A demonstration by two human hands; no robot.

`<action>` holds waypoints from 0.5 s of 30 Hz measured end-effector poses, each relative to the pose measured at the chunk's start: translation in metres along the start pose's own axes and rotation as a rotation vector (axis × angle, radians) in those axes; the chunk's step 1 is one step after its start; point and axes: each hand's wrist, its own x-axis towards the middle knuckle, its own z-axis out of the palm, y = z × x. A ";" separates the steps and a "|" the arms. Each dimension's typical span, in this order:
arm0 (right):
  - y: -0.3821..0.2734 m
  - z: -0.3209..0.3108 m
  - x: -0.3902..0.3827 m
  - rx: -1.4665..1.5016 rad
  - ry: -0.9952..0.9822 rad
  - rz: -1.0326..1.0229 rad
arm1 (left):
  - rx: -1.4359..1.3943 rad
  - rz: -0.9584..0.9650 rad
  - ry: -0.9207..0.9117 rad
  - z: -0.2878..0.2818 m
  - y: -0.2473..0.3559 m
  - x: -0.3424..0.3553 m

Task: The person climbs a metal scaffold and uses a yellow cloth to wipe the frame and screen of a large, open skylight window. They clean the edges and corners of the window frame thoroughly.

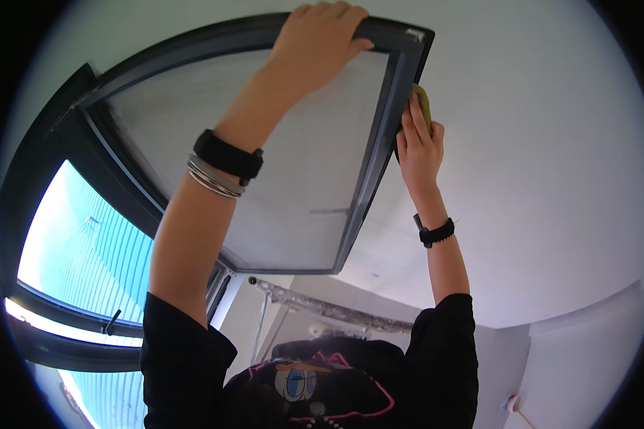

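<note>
A dark grey window sash (368,182) with a hazy pane or screen (265,154) stands swung open in front of me. At its top bar, my left hand (318,46) is closed over the edge, the thumb lying on the near face. My right hand (420,146) is at the sash's right upright, closed on a yellow-green sponge (423,104). The sponge is at the upright's outer side, its lower part hidden behind my fingers. Both arms are raised.
To the left, the fixed dark window frame (39,168) surrounds bright glass (86,236), with a small black handle (111,323) low on it. A worn rail (329,309) runs below the sash. At lower right, a round white fitting (509,403) is near the wall.
</note>
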 end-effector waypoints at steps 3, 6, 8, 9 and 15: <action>0.003 0.003 -0.016 0.004 -0.044 0.034 | -0.063 0.088 0.089 -0.007 0.002 0.007; 0.000 0.007 -0.025 0.043 -0.031 0.064 | -0.051 0.065 0.040 -0.004 0.004 0.003; 0.003 0.012 -0.026 0.071 0.036 0.039 | -0.057 0.054 0.033 -0.005 0.004 0.001; 0.005 0.014 -0.028 0.102 0.041 0.044 | -0.075 0.057 0.030 -0.005 0.004 0.001; 0.002 0.011 -0.029 0.106 0.016 0.067 | -0.103 0.023 0.008 -0.011 0.004 0.002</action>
